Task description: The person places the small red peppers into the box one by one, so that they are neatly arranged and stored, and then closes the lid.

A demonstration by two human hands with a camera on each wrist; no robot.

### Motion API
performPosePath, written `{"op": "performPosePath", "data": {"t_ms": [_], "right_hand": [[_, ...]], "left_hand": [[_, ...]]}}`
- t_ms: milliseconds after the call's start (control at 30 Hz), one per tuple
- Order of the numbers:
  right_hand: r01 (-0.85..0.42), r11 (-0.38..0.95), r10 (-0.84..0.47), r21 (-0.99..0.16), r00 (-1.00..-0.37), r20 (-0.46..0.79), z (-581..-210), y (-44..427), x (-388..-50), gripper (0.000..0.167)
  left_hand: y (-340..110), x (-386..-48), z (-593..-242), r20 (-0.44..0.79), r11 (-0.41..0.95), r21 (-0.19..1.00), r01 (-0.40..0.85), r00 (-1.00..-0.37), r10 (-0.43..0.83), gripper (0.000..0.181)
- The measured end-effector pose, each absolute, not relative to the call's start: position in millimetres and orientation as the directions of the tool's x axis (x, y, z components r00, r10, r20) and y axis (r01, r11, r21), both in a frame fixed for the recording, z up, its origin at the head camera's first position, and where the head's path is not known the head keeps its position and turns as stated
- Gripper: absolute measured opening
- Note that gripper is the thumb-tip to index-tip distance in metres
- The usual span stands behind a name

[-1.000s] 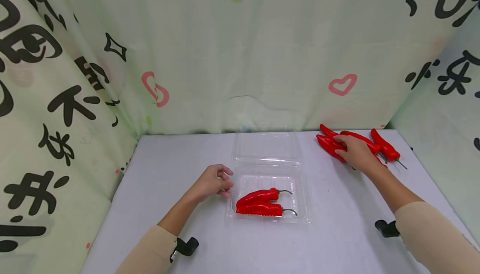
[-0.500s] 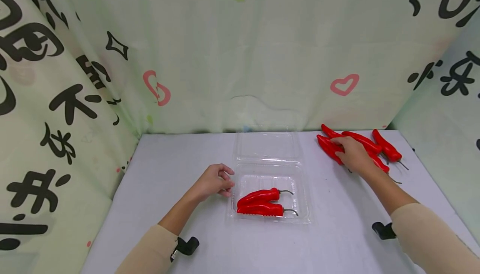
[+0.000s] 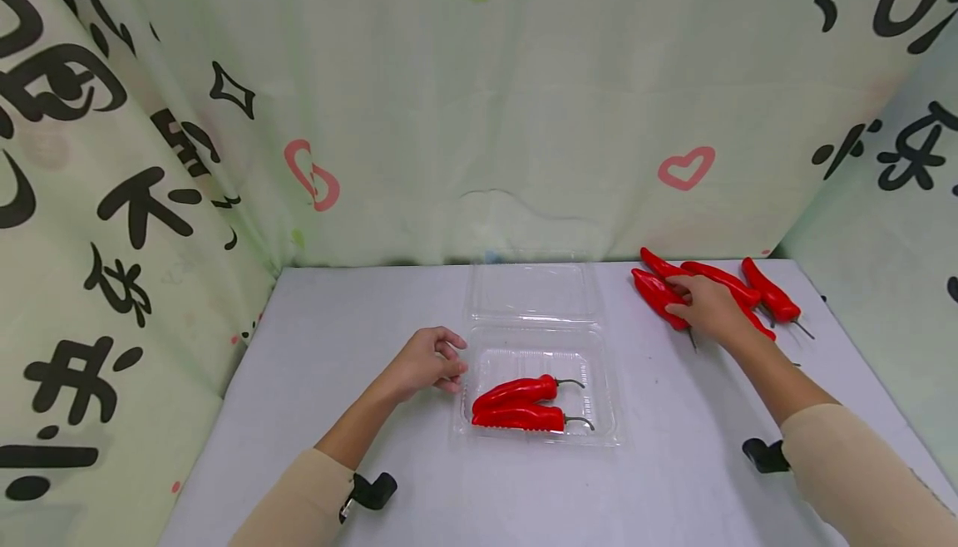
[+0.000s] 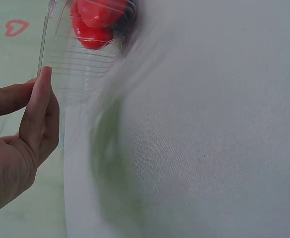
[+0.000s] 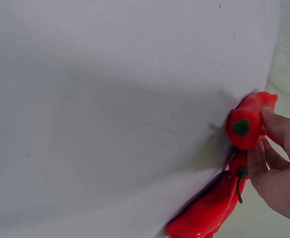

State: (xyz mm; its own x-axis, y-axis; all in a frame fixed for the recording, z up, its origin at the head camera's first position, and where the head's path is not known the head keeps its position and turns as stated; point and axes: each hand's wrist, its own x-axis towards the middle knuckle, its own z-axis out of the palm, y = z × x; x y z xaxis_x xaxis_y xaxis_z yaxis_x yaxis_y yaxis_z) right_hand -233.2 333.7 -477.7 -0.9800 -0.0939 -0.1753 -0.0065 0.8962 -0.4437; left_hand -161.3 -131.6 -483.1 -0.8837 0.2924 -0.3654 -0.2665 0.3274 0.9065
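Observation:
A clear plastic clamshell box (image 3: 599, 364) lies with its lid folded back. Two red chili peppers (image 3: 516, 419) lie side by side inside, stems to the right. At the box's left rim, my left hand (image 3: 427, 364) pinches the edge between thumb and fingers, as the left wrist view (image 4: 21, 119) shows. Far to the right, my right hand (image 3: 707, 306) holds a red chili pepper (image 3: 655, 293) near its stem end. The right wrist view shows thumb and fingers on either side of that pepper (image 5: 246, 124), close to the table.
Several other red chili peppers lie around the right hand, including one chili pepper (image 3: 769, 291) at the far right. The white table (image 3: 359, 306) ends at a printed curtain (image 3: 524, 115) behind, with curtains at both sides. A black wrist camera (image 3: 765, 455) sits on the right forearm.
The right hand has shifted slightly among the peppers, and the pepper at its fingers has turned, its stem now showing lower. The left hand and the box stay in place.

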Motion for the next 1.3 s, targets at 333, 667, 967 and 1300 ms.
{"op": "performPosePath", "data": {"t_ms": [333,667,967,1300], "right_hand": [[-0.005,0.898,-0.099,-0.44,-0.977,-0.191,-478.3,335.3,-235.0,0.074],[0.039,0.869,-0.102,-0.493,-0.961,-0.257,-475.9,335.2,-233.6,0.073],[0.05,0.884,-0.092,-0.464,-0.956,-0.278,-475.0,332.3,-231.0,0.08],[0.047,0.842,-0.093,-0.537,-0.969,-0.229,-485.3,329.5,-226.4,0.078]], "left_hand": [[-131.7,-159.7,-477.0,-0.374,0.307,0.91,-0.28,-0.874,0.31,0.036],[-131.6,-162.1,-478.6,-0.369,0.317,0.909,-0.269,-0.875,0.314,0.034],[-131.8,-163.5,-480.5,-0.375,0.325,0.905,-0.273,-0.873,0.311,0.034],[-132.7,-161.6,-481.2,-0.375,0.318,0.907,-0.277,-0.873,0.31,0.034]]}}
